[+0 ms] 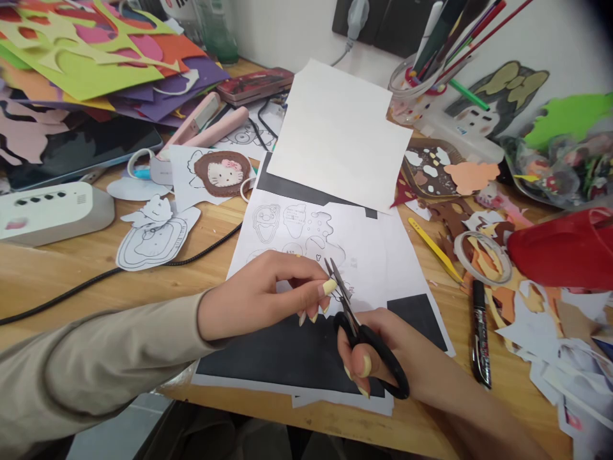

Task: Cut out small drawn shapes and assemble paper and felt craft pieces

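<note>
Scissors (387, 358) with black handles are in my right hand (378, 338), with my thumb and fingers through the loops. Their blades stand slightly apart and point up and away, close to my left fingertips. My left hand (268, 291) is closed in a pinch, thumb against forefinger. Whatever sits in that pinch is too small or hidden to make out. Below both hands lies a white sheet with line-drawn shapes (306, 223), resting on a black sheet (268, 358). My hands cover part of the drawings.
Blank white paper (340, 134) lies beyond the drawings. To the right are yellow tweezers (433, 250), a tape roll (483, 257), a black marker (479, 335), a red container (560, 249) and paper scraps. Leftward are a brown felt piece with a cat face (225, 174), cut-outs and a black cable (211, 249).
</note>
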`<state>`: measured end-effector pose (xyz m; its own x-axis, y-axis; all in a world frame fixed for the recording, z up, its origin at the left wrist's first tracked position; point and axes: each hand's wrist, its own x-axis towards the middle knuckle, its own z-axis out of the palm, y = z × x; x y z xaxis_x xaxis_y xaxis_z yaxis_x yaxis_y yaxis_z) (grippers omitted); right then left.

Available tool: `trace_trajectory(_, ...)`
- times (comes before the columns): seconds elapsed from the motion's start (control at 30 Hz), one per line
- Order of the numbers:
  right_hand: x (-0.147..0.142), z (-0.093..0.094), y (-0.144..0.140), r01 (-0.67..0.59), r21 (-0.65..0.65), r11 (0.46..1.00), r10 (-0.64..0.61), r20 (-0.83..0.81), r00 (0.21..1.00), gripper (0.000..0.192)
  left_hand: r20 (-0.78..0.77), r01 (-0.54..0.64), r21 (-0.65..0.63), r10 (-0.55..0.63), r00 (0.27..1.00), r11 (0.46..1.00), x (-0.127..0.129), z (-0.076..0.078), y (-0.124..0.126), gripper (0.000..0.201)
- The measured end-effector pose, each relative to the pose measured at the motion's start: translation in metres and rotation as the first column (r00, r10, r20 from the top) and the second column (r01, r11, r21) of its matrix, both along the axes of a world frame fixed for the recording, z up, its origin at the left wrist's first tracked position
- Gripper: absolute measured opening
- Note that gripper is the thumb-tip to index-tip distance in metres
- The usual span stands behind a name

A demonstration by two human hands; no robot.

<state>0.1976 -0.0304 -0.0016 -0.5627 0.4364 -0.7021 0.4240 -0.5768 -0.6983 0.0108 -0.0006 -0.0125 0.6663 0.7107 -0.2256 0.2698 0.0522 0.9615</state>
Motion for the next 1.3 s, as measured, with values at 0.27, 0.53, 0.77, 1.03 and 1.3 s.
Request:
trace_trajectory(0.27,0.0001,-0.002,-0.0008,0.006,-0.003,1.0,-0.006,-0.031,1.0,0.014,0.018,0.001,-0.004,-0.001,1.0,1.0,0.0009,-0.0009,-0.0001,0.026)
trace_trajectory(0.53,-0.0004,-0.0071,-0.0034,-0.011,0.043,0.999,0.013,-0.045,0.999,0.021,-0.008,0.005,0.019,-0.005,1.0,1.0,0.0003,-0.0001,-0.0008,0.026)
trace_trajectory(0.77,-0.0007,-0.0067,-0.0046,0.017,0.012,1.0,-0.016,-0.047,0.999,0.023,0.045,0.003,0.009,-0.003,0.999,1.0,0.0004,-0.0007,-0.0013,0.025)
trace_trajectory(1.03,0.0007,-0.0077,-0.0036,0.0,0.059,0.998,0.003,-0.044,0.999,0.02,0.031,0.004,0.008,-0.004,1.0,1.0,0.0021,-0.0004,-0.0003,0.026)
trace_trajectory(1.3,0.0027,-0.009,-0.0032,-0.023,0.084,0.996,0.027,-0.054,0.998,0.028,0.028,-0.008,-0.019,0.009,1.0,1.0,0.0009,0.0012,-0.0021,0.025)
